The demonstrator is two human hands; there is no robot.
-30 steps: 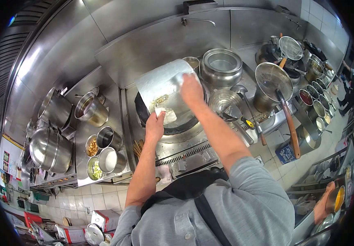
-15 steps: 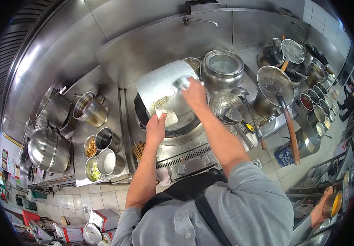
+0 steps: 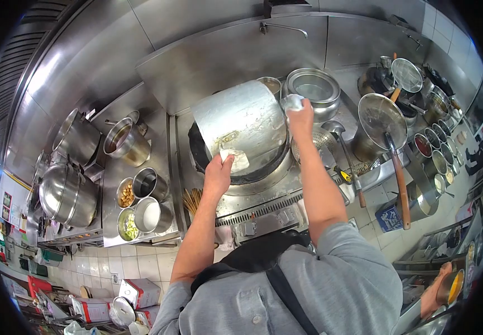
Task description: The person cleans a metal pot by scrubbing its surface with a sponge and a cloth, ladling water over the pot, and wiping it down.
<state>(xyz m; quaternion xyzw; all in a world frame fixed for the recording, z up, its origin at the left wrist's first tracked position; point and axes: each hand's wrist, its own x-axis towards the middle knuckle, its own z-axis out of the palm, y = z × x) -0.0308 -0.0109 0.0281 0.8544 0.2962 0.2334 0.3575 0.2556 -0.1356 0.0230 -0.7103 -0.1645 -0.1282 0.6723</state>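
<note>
A large aluminium pot (image 3: 242,120) lies tilted on its side over a black wok (image 3: 265,173) on the range, its wall smeared and wet-looking. At the pot's lower left, by its riveted handle mount, my left hand (image 3: 218,174) is closed on a folded white cloth (image 3: 238,160) pressed to the metal. My right hand (image 3: 301,118) grips a silvery-white scrubber (image 3: 292,103) just past the pot's right end, close to a round steel pot of liquid (image 3: 313,89). The fingers partly cover the scrubber.
To the right lie a perforated ladle (image 3: 320,146), a long-handled ladle (image 3: 336,129) and a large strainer (image 3: 382,120) on a tall pot. Small containers (image 3: 127,192) of food and steel pots (image 3: 69,195) stand left. A faucet (image 3: 283,28) juts from the back wall. Another person's arm (image 3: 434,293) shows lower right.
My right hand has moved right with the scrubber, from the middle of the pot's wall to beyond its right end. My left hand stays on the cloth at the lower left.
</note>
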